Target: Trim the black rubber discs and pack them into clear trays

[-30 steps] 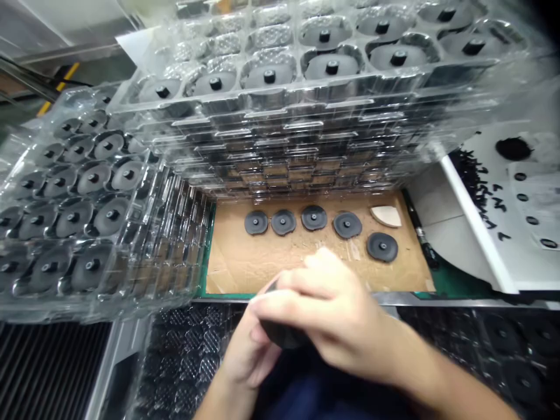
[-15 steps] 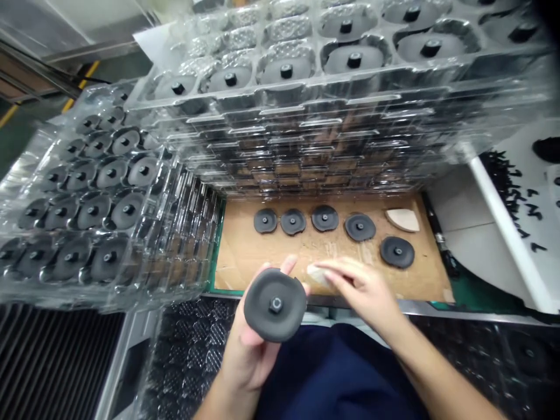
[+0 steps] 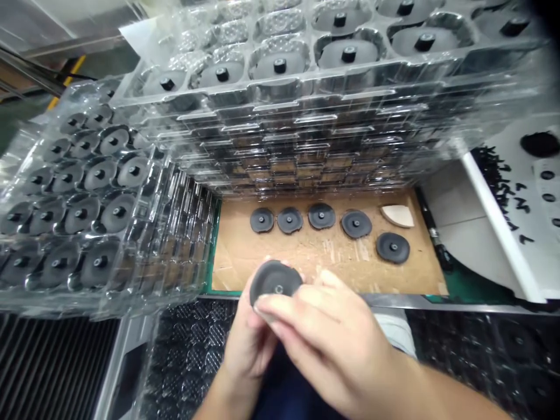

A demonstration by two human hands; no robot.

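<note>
A stack of clear plastic trays (image 3: 280, 140) is standing behind a cardboard sheet (image 3: 324, 256), and a second tray stack (image 3: 87, 192) is standing to the sheet's left. Five studded discs (image 3: 356, 224) are lying on the sheet: four are forming a row, and the fifth is resting in front of the row's right end. A pale wedge (image 3: 397, 216) is lying right of that row. A slim marker (image 3: 433, 239) is lying along the sheet's right edge, and a raised white panel (image 3: 516, 198) is standing farther right. Dark mesh trays (image 3: 192, 344) are lying in front of the sheet.
</note>
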